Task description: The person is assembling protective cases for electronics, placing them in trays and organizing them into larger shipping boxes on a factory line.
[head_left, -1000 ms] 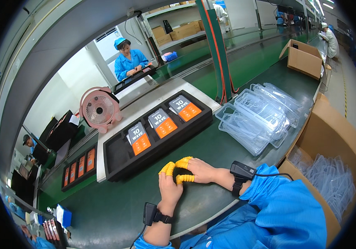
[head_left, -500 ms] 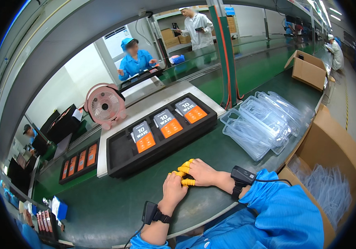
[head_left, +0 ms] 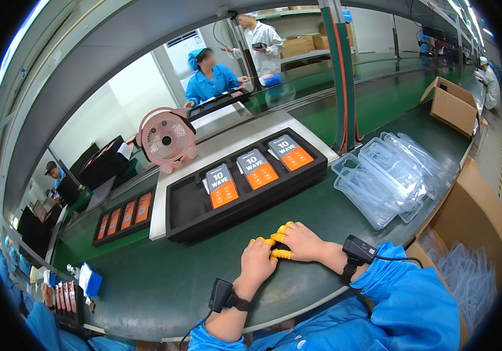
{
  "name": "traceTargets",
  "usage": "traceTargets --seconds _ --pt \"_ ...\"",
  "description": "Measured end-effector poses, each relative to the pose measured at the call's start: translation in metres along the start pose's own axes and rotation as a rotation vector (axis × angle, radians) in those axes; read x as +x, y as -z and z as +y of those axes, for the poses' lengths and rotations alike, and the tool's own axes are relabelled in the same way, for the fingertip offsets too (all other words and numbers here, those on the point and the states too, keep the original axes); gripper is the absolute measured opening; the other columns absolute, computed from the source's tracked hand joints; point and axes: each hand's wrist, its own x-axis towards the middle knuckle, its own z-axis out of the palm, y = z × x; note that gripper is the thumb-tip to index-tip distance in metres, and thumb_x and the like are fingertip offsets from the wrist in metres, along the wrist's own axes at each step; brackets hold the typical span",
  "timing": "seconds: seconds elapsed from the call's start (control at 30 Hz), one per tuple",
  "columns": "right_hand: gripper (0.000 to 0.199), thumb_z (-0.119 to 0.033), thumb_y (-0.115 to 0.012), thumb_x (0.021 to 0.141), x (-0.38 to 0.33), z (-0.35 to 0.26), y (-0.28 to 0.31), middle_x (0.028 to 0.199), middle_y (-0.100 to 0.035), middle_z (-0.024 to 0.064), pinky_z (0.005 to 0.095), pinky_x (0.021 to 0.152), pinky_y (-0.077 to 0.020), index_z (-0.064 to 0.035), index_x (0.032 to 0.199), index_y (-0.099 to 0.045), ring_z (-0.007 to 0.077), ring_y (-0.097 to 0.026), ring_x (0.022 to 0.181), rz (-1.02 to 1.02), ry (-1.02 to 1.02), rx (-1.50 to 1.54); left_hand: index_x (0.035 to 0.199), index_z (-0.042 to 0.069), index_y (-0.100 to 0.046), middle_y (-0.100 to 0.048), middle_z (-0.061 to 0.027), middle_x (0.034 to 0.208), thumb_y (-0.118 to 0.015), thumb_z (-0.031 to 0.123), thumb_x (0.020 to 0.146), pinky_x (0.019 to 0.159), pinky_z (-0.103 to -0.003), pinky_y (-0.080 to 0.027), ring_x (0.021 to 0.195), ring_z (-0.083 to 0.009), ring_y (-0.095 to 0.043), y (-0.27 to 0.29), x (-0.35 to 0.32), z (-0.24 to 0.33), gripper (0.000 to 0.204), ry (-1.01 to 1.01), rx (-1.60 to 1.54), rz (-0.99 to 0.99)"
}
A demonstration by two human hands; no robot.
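Above the green work surface (head_left: 163, 286), near its front edge, my two hands meet with yellow finger covers on the fingertips. My left hand (head_left: 257, 261) is closed, its fingers curled and pressed together. Against its fingertips rests my right hand (head_left: 301, 243), fingers bent and thumb lying just below them. I see no object in either hand. Beyond them lies a black foam tray (head_left: 189, 225) holding three grey-and-orange boxes: a left one (head_left: 223, 186), a middle one (head_left: 257, 168) and a right one (head_left: 291, 152). The tray's left end has a bare recess.
Clear plastic trays (head_left: 388, 175) are heaped at the right. An open carton (head_left: 479, 199) of clear plastic pieces stands beside my right arm. A pink fan (head_left: 166, 140) and a smaller black tray (head_left: 123, 216) sit left. A green post (head_left: 344, 76) rises behind. Co-workers occupy the far side.
My view has swung slightly left, so the scene sits farther right. My hands stay together in much the same pose. Across the line, the blue-clad co-worker's hands have come down toward a tray.
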Motion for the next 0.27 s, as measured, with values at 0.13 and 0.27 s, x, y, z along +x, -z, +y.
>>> traceTargets --seconds 0.13,0.27 --pt "0.039 -0.038 -0.058 0.077 -0.0003 0.0014 0.0000 0.093 -0.055 0.0096 0.0376 0.078 -0.0386 -0.0071 0.101 -0.058 0.0273 -0.050 0.089 0.028 0.008 -0.005 0.077 0.003 -0.058 -0.054 -0.0123 0.078 -0.063 0.010 0.059 0.070 -0.037 -0.046 0.079 -0.0292 -0.053 0.0026 0.0028 0.0071 0.019 -0.053 0.037 0.000" --pt "0.040 -0.041 -0.060 0.073 0.0050 0.0029 0.0017 0.090 -0.056 0.0091 0.0386 0.077 -0.0385 -0.0104 0.100 -0.061 0.0270 -0.050 0.090 -0.129 -0.102 0.033 0.083 0.006 -0.060 -0.055 -0.0122 0.082 -0.063 0.012 0.061 0.073 -0.037 -0.045 0.081 -0.0287 -0.054 -0.0054 0.0004 -0.0027 0.023 -0.013 0.094 -0.074"
